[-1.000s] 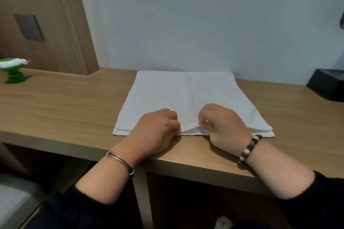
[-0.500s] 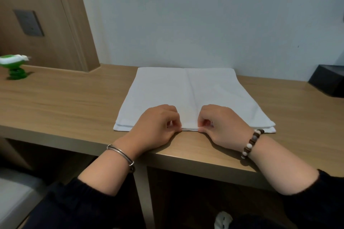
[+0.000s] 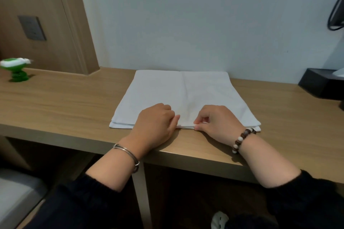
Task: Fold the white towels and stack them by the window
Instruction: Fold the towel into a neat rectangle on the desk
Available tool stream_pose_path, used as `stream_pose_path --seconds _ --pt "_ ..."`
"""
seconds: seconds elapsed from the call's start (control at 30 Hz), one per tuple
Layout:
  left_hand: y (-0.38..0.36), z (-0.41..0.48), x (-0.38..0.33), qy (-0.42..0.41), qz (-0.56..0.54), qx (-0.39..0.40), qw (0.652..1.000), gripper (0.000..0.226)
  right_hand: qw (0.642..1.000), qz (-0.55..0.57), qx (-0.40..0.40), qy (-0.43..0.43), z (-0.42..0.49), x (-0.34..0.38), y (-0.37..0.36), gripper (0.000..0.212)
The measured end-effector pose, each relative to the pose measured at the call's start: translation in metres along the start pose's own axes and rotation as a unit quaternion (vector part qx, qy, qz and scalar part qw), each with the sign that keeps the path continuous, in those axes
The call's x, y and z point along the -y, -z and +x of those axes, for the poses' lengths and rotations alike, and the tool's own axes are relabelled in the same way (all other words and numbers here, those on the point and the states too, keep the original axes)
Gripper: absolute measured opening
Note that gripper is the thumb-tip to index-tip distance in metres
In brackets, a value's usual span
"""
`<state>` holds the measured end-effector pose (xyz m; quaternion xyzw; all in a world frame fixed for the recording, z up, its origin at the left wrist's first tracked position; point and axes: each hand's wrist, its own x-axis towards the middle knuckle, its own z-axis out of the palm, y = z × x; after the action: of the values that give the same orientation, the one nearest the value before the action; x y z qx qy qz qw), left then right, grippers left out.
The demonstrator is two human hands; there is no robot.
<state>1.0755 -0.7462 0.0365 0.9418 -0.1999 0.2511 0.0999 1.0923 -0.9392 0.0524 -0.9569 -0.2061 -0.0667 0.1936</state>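
Mid-fold: the right hand [image 3: 217,123] pinched the near edge of the white towel [image 3: 186,93], flat on the desk [image 3: 65,102] by the wall [image 3: 186,24]; the curled left hand [image 3: 154,123] seemingly did likewise. The next fold called for an even lift.

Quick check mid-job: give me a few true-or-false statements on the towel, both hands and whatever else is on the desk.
1. The white folded cloth towel lies flat on the light wooden desk. True.
2. The right hand is lifted clear of the towel. False: its thumb and forefinger pinch the near edge.
3. The left hand holds the towel's near edge. True.
4. The green plastic toy stands on the towel. False: it stands apart, far left on the desk.
5. The black box sits at the desk's right end. True.
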Motion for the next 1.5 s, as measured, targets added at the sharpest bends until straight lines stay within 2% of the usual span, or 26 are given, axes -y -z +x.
stream_pose_path --seconds 0.1,0.2,0.3,0.47,0.57,0.67,0.83,0.9,1.03,1.1,1.23,1.37,1.5 --pt "-0.01 0.01 -0.02 0.051 -0.014 0.007 0.999 0.023 1.0 0.016 -0.005 -0.007 -0.002 -0.003 0.0 0.012" --pt "-0.019 0.015 -0.026 0.073 -0.03 0.035 0.996 0.021 0.998 0.059 -0.009 -0.02 -0.007 -0.006 0.002 0.013" --pt "-0.021 0.016 -0.025 0.096 -0.052 0.05 0.993 0.022 0.99 0.104 -0.041 -0.087 -0.009 -0.017 0.011 0.015" --pt "-0.023 0.019 -0.028 0.118 -0.018 0.045 0.992 0.027 0.954 -0.08 -0.079 -0.277 -0.006 -0.061 0.025 0.024" --pt "-0.023 0.021 -0.029 0.11 0.025 0.046 0.993 0.026 0.93 -0.127 -0.057 -0.341 -0.014 -0.072 0.031 0.043" --pt "-0.024 0.022 -0.025 0.094 0.016 0.052 0.994 0.025 0.928 -0.085 -0.036 -0.362 -0.018 -0.074 0.036 0.047" --pt "-0.027 0.022 -0.02 0.081 0.034 0.16 0.983 0.05 0.924 0.014 -0.08 -0.374 -0.017 -0.08 0.05 0.035" --pt "-0.027 0.023 -0.021 0.09 0.042 0.181 0.978 0.053 0.921 0.056 -0.079 -0.377 -0.018 -0.083 0.056 0.031" --pt "-0.025 0.022 -0.024 0.095 0.047 0.19 0.976 0.053 0.882 0.255 -0.029 -0.394 -0.023 -0.084 0.066 0.02" --pt "-0.024 0.022 -0.025 0.1 0.046 0.191 0.975 0.052 0.868 0.31 -0.02 -0.387 -0.027 -0.082 0.069 0.018" --pt "-0.024 0.022 -0.025 0.101 0.047 0.194 0.975 0.052 0.852 0.351 -0.002 -0.387 -0.031 -0.08 0.072 0.014" --pt "-0.025 0.023 -0.024 0.104 0.05 0.201 0.973 0.052 0.816 0.422 0.019 -0.394 -0.032 -0.084 0.071 0.013" --pt "-0.026 0.023 -0.023 0.106 0.047 0.203 0.972 0.052 0.846 0.336 0.036 -0.413 -0.032 -0.084 0.065 0.016"
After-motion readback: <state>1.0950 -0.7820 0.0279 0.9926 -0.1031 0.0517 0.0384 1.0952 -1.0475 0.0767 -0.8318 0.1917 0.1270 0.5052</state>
